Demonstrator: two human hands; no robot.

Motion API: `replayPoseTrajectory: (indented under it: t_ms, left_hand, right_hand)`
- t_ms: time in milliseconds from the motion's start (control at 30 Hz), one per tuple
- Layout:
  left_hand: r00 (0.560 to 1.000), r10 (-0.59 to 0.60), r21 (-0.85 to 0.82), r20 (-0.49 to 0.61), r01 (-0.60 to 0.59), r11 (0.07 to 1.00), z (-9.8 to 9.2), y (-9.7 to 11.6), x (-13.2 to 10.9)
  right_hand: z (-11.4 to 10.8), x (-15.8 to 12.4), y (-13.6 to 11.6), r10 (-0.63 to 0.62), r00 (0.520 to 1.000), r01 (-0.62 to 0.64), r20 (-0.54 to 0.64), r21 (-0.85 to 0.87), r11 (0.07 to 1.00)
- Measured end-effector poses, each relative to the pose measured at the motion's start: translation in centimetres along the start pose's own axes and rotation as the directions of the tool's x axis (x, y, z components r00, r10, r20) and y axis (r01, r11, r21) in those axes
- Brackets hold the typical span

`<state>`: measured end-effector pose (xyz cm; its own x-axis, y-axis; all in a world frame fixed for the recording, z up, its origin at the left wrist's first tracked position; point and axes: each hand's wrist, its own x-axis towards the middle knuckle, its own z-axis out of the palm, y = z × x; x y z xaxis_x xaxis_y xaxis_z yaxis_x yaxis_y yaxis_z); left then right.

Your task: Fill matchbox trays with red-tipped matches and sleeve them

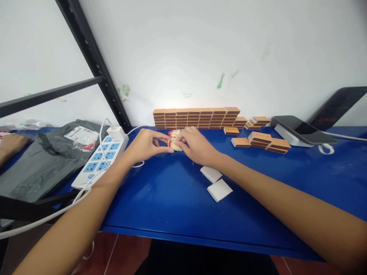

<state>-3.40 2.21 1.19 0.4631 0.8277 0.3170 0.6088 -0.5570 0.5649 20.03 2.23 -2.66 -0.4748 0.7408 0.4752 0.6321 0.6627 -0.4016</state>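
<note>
Nearest the front edge of the blue surface (160,206) lie two white card pieces (220,189); beyond them, closer to the back edge, thumb and fingers of the left hand (146,144) stand part-way open, bracing the red-headed end of a bundle of matches (175,146), while fingertips of the right hand (197,146) are pinched close at the pale sticks, grip on any hidden. Judged light, stiff, snappable, apt to roll: best taken lightly by the bundle's sides. Matchboxes (195,119) stand stacked along the back edge.
</note>
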Motion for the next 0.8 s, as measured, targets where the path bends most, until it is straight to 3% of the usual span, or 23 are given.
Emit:
replayPoseTrajectory:
  t_ms: [167, 300, 467, 800]
  left_hand:
    - [1.0, -0.017, -0.025, -0.003, 0.017, 1.0, -0.2, -0.3, 0.1]
    - [0.995, -0.043, 0.027, -0.091, 0.046, 0.999, -0.7, -0.9, 0.3]
    - [0.975, -0.072, 0.115, -0.212, 0.098, 0.988, -1.2, -1.4, 0.6]
    - [0.978, -0.059, 0.143, -0.2, 0.089, 0.986, -1.0, -1.7, 0.6]
  right_hand:
    - [-0.3, 0.1, -0.2, -0.004, 0.997, 0.006, -0.077, 0.028, 1.0]
    - [-0.2, 0.0, 0.0, 0.032, 0.991, -0.032, -0.131, 0.004, 0.999]
    - [0.6, -0.3, 0.2, 0.027, 0.999, -0.025, 0.033, -0.063, 0.998]
    - [1.1, -0.2, 0.4, 0.014, 0.987, 0.0, 0.16, -0.087, 0.996]
